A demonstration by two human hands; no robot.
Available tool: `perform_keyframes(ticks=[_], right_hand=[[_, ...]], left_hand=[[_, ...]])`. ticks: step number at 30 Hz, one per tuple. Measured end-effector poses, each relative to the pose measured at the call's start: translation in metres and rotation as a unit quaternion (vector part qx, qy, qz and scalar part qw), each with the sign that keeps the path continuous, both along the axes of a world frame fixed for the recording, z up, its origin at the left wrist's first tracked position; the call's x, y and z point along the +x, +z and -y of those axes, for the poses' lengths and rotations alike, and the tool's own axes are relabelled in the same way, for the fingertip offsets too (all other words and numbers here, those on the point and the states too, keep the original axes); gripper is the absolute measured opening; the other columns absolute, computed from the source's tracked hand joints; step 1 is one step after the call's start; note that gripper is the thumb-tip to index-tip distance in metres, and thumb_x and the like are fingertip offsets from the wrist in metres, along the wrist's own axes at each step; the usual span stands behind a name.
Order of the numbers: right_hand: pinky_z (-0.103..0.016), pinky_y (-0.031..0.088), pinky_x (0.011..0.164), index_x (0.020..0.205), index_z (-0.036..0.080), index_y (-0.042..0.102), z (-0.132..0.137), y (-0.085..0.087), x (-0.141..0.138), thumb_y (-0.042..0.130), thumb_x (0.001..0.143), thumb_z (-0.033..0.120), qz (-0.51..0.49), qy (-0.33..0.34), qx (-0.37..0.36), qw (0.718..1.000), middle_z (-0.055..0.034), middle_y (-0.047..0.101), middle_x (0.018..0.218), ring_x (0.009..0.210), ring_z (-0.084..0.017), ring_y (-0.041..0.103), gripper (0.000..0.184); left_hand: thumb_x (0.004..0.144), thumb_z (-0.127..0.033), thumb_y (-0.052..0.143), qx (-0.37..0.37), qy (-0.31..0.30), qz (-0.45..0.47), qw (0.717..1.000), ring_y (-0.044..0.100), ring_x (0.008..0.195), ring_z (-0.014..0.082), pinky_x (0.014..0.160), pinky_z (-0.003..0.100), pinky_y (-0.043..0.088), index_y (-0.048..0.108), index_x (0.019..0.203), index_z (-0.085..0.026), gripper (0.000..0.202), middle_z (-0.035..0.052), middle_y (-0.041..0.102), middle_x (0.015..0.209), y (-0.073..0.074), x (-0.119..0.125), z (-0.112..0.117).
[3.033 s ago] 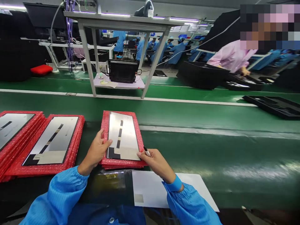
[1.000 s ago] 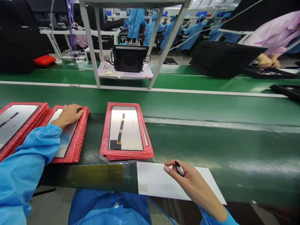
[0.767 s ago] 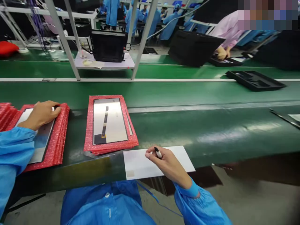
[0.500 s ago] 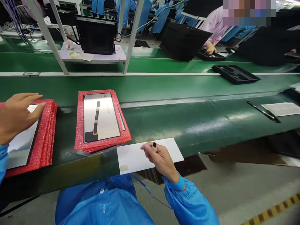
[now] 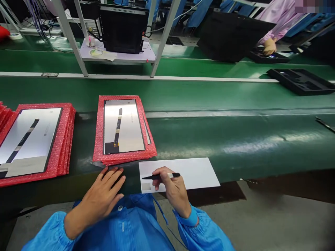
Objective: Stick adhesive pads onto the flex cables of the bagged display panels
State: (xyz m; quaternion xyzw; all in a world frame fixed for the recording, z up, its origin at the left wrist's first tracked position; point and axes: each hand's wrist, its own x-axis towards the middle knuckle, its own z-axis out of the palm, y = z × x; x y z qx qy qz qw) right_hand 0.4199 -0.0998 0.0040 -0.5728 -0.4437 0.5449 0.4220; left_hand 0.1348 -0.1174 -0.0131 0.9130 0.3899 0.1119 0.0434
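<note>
Between the fingers of my right hand [image 5: 170, 190] is a black pen [image 5: 154, 176] with a white band, its tip pointing left. That hand is over a white sheet [image 5: 199, 170] at the bench's front edge; whether the tip touches the paper I cannot tell. My left hand [image 5: 103, 193] has its fingers spread at the edge, just below a display panel [image 5: 133, 129] with a dark ribbon cable [image 5: 118, 127]. This panel lies on red bubble-wrap bags [image 5: 98, 146]. Farther left, a larger panel [image 5: 39, 139] rests on a thicker stack of red bags [image 5: 65, 139].
Green benchtop [image 5: 235, 129] stretches across the view, with a pale rail behind it. A monitor [image 5: 124, 29] stands on a white shelf [image 5: 117, 57]. Black trays [image 5: 300, 82] lie at the back right, near a co-worker's hand [image 5: 269, 47]. Tweezers-like metal tool [image 5: 326, 124] lies far right.
My left hand has come from the left panel to the bench edge beside the middle stack. The pen in my right hand now points left, low over the sheet. The view has shifted left.
</note>
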Motion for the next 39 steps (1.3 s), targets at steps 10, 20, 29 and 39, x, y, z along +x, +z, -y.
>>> perform_keyframes(ticks=[10,20,29,39], right_hand=[[-0.03,0.054,0.055,0.09,0.021,0.078,-0.008,-0.009,-0.04,0.082,0.081,0.045,0.055,0.044,-0.022,0.997,-0.0032,0.073,0.072,0.059,-0.02,0.066,0.026],[-0.034,0.061,0.071,0.093,0.021,0.083,-0.015,-0.018,-0.057,0.079,0.087,0.034,0.106,0.045,0.072,0.991,-0.0073,0.081,0.087,0.076,-0.024,0.075,0.015],[-0.032,0.062,0.072,0.091,0.021,0.083,-0.014,-0.025,-0.06,0.08,0.087,0.029,0.118,0.037,0.1,0.987,-0.0073,0.082,0.087,0.076,-0.023,0.076,0.01],[-0.028,0.062,0.069,0.091,0.021,0.083,-0.016,-0.027,-0.059,0.079,0.087,0.025,0.119,0.042,0.119,0.985,-0.0053,0.082,0.085,0.073,-0.021,0.077,0.006]], left_hand=[[0.101,-0.035,0.056,-0.023,0.059,0.078,0.995,0.056,0.135,0.0339,0.121,0.062,0.037,0.068,0.136,-0.022,0.039,0.0136,0.065,0.142,-0.011,0.009,0.007],[0.102,-0.045,0.055,-0.038,0.088,0.051,0.994,0.056,0.133,0.0328,0.116,0.057,0.036,0.057,0.149,-0.026,0.051,0.0137,0.057,0.152,-0.012,0.015,0.003],[0.105,-0.048,0.049,-0.027,0.085,0.058,0.994,0.056,0.13,0.0309,0.116,0.054,0.031,0.061,0.144,-0.025,0.047,0.0134,0.06,0.148,-0.009,0.016,0.0],[0.106,-0.047,0.048,-0.031,0.086,0.049,0.995,0.055,0.131,0.0292,0.119,0.051,0.026,0.061,0.144,-0.025,0.046,0.0123,0.059,0.149,-0.008,0.016,0.0]])
